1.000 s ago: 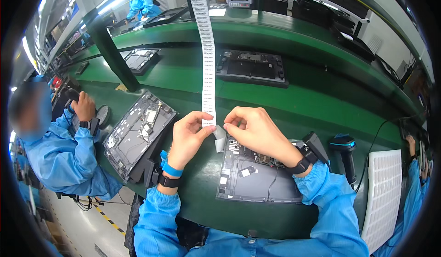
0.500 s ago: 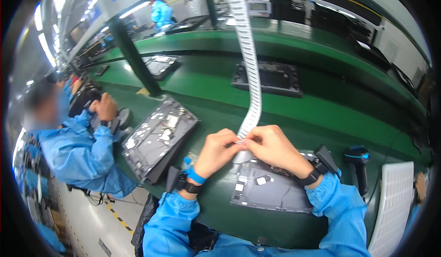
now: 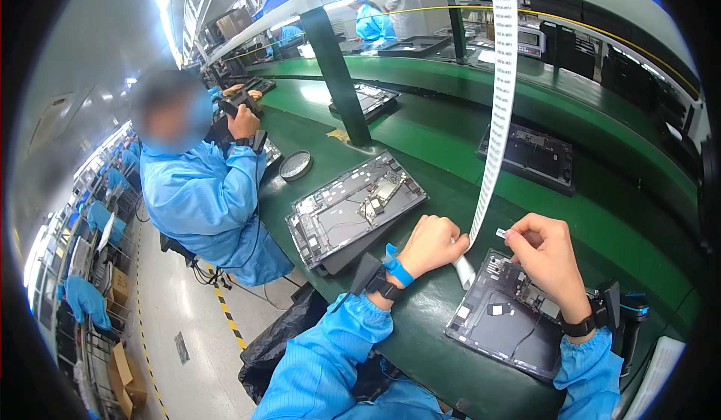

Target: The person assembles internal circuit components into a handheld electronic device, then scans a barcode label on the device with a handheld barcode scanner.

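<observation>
A long white strip of printed labels hangs from above and reaches down to the bench. My left hand is closed on the strip near its lower end, which curls out below the fingers. Between thumb and forefinger of my right hand is a small white label, apart from the strip. Beneath my right hand lies a grey laptop casing with a circuit board and a cable in it. The right wrist and forearm hide its right side.
Left of my hands, another open laptop casing rests on a dark one. A co-worker in blue sits beyond it, near a round dish. A handheld scanner stands at right. Further casings lie behind, past a green post.
My hands have parted: the right has moved away rightward with the small label, while the left stays on the strip. The view has turned left.
</observation>
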A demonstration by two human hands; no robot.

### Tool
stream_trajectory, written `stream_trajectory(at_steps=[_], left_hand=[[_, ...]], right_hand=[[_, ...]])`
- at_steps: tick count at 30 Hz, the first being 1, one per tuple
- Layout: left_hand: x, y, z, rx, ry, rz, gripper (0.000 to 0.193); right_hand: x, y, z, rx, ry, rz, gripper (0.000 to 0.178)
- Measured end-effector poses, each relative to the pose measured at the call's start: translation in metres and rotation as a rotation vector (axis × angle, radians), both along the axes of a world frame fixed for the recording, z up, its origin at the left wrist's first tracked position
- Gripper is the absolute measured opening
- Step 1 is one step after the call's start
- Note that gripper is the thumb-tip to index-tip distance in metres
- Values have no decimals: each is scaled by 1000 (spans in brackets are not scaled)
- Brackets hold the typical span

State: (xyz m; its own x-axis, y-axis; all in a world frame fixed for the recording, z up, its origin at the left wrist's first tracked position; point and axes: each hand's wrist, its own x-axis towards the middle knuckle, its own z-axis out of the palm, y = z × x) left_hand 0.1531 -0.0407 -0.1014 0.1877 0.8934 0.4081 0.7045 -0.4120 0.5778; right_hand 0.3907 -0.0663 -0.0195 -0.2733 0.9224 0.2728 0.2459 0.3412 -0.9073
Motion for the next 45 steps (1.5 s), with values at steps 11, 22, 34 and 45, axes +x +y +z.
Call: stream_trajectory(at_steps=[11,22,34,45], left_hand=[[-11,-14,25,-28,240,232,32],[102,-166,30,116,202,-552,54],[119,-184,3,361,376,-468,47],[110,-124,113,294,-74,-362,57]], right_hand=[[16,-11,42,5,89,16,10],[65,-31,93,184,228,-87,12],[99,-30,102,356,188,-172,17],[153,-45,107,585,493,-303,24]])
